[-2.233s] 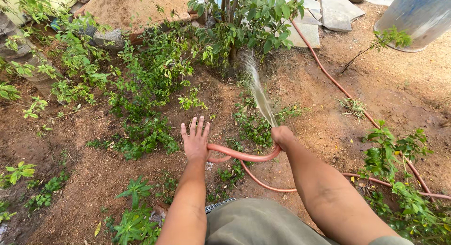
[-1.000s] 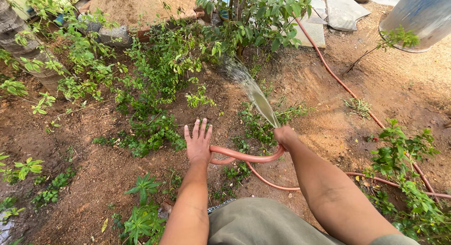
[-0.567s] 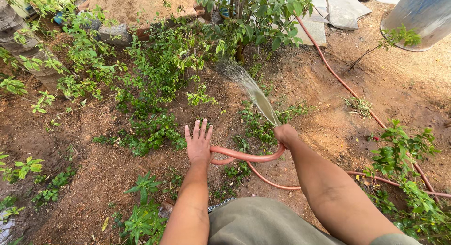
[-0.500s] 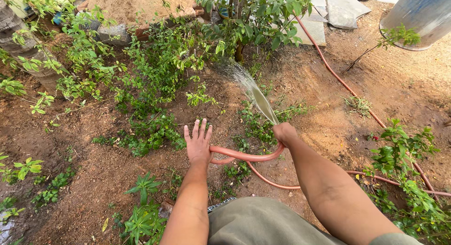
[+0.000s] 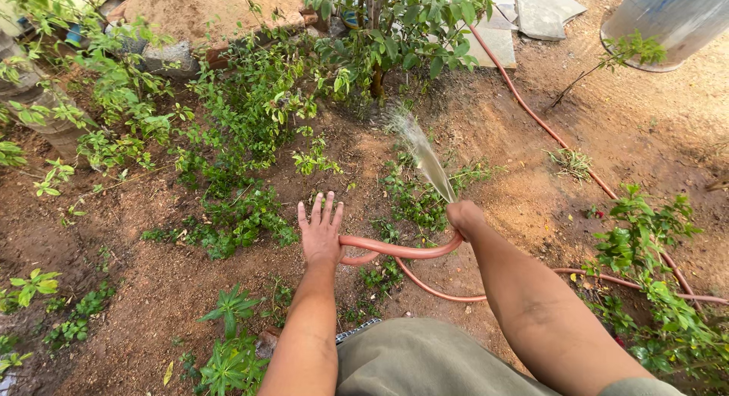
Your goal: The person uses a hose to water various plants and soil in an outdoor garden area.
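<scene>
Salmon-pink rubber hose (image 5: 399, 250) is what I have in hand: my right hand (image 5: 465, 217) is clamped around its end, and from that fist a thin fan of water (image 5: 421, 151) shoots up and away to land on the wet soil at the foot of a leafy shrub (image 5: 399, 28). The hose curves from my right fist across to my left hand (image 5: 320, 227), which is spread flat with its fingers apart, palm down, the hose passing just under it; I cannot tell whether the palm presses on it. From there the hose loops back beneath my right forearm and runs off along the reddish earth to the right, past a small green plant (image 5: 645, 236), then up toward grey stone slabs (image 5: 541, 9). Low green weeds (image 5: 235, 221) grow beside my left hand. A pale blue-grey drum (image 5: 668, 20) stands at the far right.
</scene>
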